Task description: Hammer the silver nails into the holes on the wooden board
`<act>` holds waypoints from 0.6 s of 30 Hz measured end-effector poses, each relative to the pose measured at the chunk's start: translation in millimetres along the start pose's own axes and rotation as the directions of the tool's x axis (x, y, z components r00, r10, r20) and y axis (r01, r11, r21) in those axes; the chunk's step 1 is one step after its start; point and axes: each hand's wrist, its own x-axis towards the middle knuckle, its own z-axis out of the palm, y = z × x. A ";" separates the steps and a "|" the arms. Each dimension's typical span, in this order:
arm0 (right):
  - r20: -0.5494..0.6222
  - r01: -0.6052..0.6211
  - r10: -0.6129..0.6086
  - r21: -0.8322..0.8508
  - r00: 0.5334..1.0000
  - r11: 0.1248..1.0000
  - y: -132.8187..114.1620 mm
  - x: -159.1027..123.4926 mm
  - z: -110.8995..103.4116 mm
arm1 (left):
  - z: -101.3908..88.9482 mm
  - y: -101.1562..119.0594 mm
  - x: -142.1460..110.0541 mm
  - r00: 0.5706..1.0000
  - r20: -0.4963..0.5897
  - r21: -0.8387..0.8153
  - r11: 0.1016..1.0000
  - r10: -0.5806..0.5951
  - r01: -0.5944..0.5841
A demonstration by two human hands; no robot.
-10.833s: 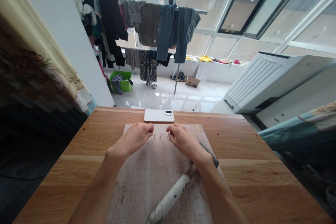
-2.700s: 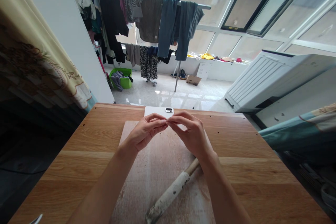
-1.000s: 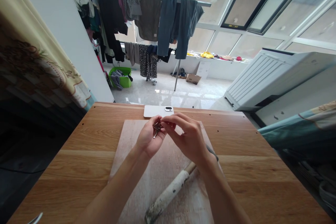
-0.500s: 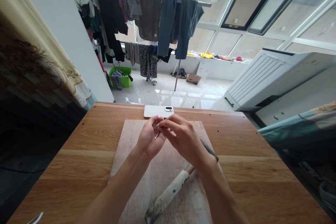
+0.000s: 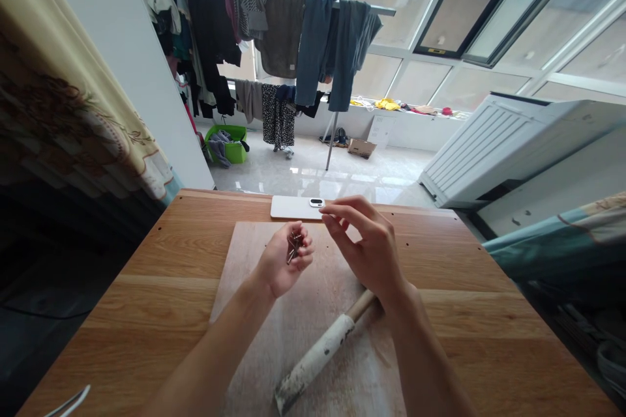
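My left hand (image 5: 286,260) is cupped palm up over the wooden board (image 5: 244,313), its fingers curled around several small metal nails (image 5: 294,246). To the right and slightly higher, my right hand (image 5: 364,238) has thumb and index finger drawn together in a pinch. Anything between those fingertips is too small to make out. A hammer (image 5: 317,355) lies diagonally on the board, its worn white grip toward me. My right wrist and hand cover its head.
A white phone (image 5: 293,207) lies at the far edge of the wooden table (image 5: 161,280), just behind the board. Part of a white object (image 5: 71,402) shows at the near left. Beyond stand a clothes rack with laundry (image 5: 278,32) and a green basket (image 5: 238,154).
My right hand has lifted away from my left palm, up and to the right. The left fingers have curled in around the nails. The hammer's head has become hidden.
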 end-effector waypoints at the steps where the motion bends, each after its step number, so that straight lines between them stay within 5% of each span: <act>1: -0.004 -0.002 0.002 -0.006 1.000 1.000 0.7 0.1 -0.7 | -3.0 -1.8 -1.1 1.000 0.024 0.163 0.987 0.010 -0.014; 3: -0.014 -0.004 0.004 -0.011 1.000 1.000 1.0 0.2 -1.9 | -9.5 0.7 -7.7 0.991 0.099 0.547 0.826 0.095 -0.134; 5: -0.019 0.004 -0.004 -0.009 1.000 1.000 0.1 0.4 -2.3 | -16.2 8.9 -18.7 0.963 0.197 0.848 0.462 0.182 -0.261; 7: -0.016 0.011 -0.011 -0.001 1.000 1.000 -1.5 0.6 -1.7 | -22.9 17.7 -30.7 0.943 0.271 0.949 0.110 0.192 -0.296; 9: -0.002 0.012 -0.012 0.009 1.000 1.000 -3.2 0.8 -0.9 | -29.1 23.4 -41.2 0.943 0.291 0.956 -0.068 0.160 -0.284; 18: 0.022 0.043 -0.044 0.031 0.999 0.999 -7.7 0.8 -3.2 | -44.3 20.5 -70.9 0.933 0.334 0.938 -0.141 0.132 -0.316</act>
